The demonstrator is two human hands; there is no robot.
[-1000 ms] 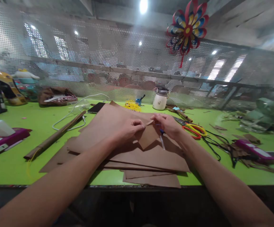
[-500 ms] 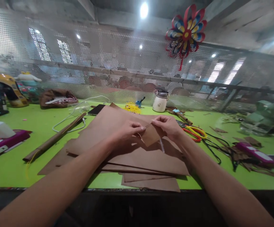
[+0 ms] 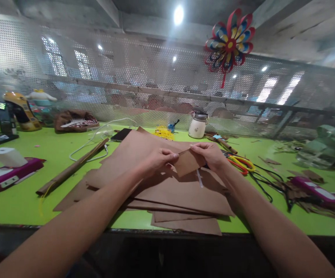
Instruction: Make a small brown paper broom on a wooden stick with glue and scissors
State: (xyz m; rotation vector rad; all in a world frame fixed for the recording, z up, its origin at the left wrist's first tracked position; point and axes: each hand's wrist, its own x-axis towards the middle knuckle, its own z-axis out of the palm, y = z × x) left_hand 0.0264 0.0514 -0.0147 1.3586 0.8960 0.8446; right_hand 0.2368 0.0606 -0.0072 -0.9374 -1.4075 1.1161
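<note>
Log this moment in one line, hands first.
left hand: pinching small brown piece; right hand: pinching same piece; beneath: brown sheets; surface: green table

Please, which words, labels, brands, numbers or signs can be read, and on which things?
No text is readable.
Curved yellow and black bottle: markings too blurred.
White rounded jar with grey lid: mark too small.
Upright black device with lit screen: too blurred.

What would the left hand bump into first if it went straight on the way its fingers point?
Probably the small piece of brown paper, whose edge the left hand seems to pinch. Beyond it along that line comes the right hand, though depth is hard to judge from one view.
</note>
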